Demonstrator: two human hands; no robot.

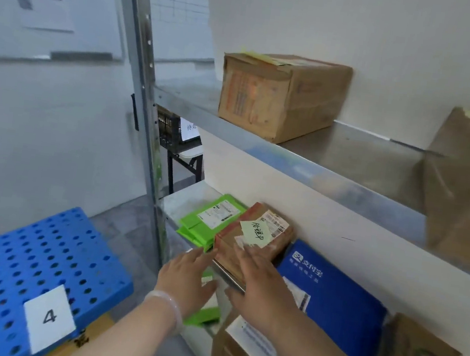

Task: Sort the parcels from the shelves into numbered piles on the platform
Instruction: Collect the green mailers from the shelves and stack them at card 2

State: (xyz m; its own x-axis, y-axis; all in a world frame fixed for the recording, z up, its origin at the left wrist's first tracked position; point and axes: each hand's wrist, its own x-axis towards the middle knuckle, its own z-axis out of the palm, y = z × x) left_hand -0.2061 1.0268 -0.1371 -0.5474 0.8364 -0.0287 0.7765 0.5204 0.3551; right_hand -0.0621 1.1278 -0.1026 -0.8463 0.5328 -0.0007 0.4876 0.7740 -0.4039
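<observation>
Shelf [178,201], right hand [261,289] flat on brown parcel [229,244], left hand [185,276] fingers [199,256] straight

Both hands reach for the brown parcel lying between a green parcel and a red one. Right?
No: in the head view the brown parcel lies between the green parcel and a blue parcel, not a red one. The left hand and right hand do reach for it.

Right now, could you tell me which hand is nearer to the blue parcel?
Right. The right hand lies at the left edge of the blue parcel; the left hand is farther left, beyond it.
</observation>
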